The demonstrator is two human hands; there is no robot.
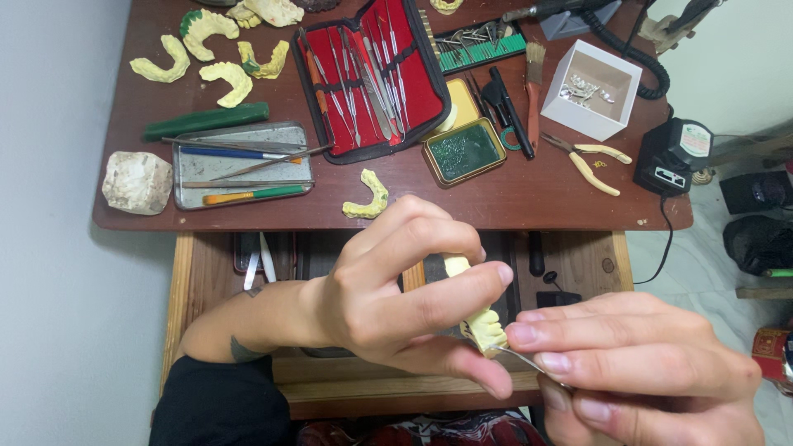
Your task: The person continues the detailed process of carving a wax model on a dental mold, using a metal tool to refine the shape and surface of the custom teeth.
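My left hand grips a yellow plaster dental cast between thumb and fingers, low in the head view over an open drawer. My right hand pinches a thin metal dental tool, and its tip touches the teeth of the cast. Most of the cast is hidden by my left fingers.
On the brown wooden table lie a single yellow cast, several more casts at the back left, a red case of instruments, a metal tray, a green-filled tin, a white box, pliers and a plaster lump.
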